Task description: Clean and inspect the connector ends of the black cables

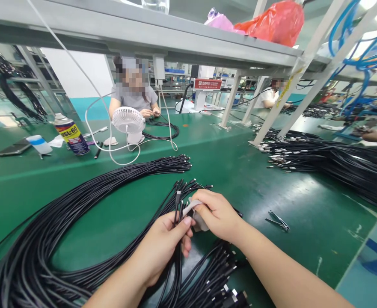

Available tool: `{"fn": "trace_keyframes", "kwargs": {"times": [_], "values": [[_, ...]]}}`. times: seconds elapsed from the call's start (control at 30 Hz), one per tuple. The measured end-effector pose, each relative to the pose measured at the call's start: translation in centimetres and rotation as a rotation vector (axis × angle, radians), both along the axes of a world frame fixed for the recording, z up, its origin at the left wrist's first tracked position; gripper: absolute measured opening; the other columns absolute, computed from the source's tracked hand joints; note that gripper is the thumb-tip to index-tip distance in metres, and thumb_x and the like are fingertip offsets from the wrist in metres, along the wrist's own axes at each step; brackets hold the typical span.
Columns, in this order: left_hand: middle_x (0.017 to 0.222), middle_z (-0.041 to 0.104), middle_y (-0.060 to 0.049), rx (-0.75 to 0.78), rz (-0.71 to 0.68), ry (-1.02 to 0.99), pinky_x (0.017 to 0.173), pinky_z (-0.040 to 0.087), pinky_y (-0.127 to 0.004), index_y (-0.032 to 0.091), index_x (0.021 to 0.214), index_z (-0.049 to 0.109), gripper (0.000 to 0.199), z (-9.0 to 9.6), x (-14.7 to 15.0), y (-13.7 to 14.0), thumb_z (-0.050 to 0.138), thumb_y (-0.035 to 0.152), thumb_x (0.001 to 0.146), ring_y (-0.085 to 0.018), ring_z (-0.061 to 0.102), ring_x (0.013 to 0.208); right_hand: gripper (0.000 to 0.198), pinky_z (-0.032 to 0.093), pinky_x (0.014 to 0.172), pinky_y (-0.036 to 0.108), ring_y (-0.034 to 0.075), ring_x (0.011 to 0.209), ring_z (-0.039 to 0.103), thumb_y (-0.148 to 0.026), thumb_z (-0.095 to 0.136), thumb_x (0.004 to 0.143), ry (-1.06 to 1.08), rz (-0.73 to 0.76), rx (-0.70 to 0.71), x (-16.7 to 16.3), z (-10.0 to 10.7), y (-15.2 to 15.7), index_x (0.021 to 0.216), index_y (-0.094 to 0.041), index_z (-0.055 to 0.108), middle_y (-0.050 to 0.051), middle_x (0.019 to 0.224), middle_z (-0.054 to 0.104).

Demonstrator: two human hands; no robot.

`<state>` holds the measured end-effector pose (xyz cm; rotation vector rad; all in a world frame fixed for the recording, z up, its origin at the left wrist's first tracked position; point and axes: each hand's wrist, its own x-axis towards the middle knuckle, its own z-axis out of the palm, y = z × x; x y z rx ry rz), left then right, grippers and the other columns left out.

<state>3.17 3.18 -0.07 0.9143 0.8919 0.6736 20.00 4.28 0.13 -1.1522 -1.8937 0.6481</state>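
Note:
My left hand (172, 233) is closed around several black cables (177, 214), whose connector ends stick up above the thumb. Pinched in my right hand (217, 214) is a light grey cloth (201, 220), pressed close against the cable ends by my left fingertips. Which connector the cloth touches is hidden by the fingers. A long curved bundle of black cables (79, 196) lies to the left, its ends pointing right. Below my hands, more cable ends with metal plugs (223, 273) rest on the green table (239, 171).
Nail clippers (278, 221) lie to the right. A large cable pile (329, 158) covers the right side. A spray can (71, 134), a white fan (129, 122) with a loose cord and a small bottle (40, 144) stand ahead. Overhead runs a shelf (175, 38); a person (135, 94) sits opposite.

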Motion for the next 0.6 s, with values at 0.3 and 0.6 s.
{"fn": "trace_keyframes", "kwargs": {"times": [0.3,0.6], "values": [[0.047,0.051,0.004,0.05,-0.017,0.044,0.041,0.032,-0.021,0.014,0.067,0.059,0.033,0.07,0.0,-0.02,0.073,0.044,0.071,-0.006,0.04,0.038,0.014,0.042,0.053,0.023,0.012,0.056,0.054,-0.031,0.062,0.079,0.358,0.09,-0.402,-0.37,-0.55,-0.08,0.076,-0.019,0.054,-0.003,0.062,0.057],[0.044,0.045,0.006,0.046,-0.05,0.01,0.043,0.025,-0.021,0.014,0.064,0.059,0.035,0.5,-0.13,-0.09,0.076,0.044,0.068,-0.005,0.033,0.041,0.028,0.046,0.057,0.025,0.012,0.059,0.058,-0.044,0.06,0.083,0.424,0.119,-0.458,-0.62,0.11,-0.22,0.074,-0.017,0.061,0.001,0.067,0.065]]}}
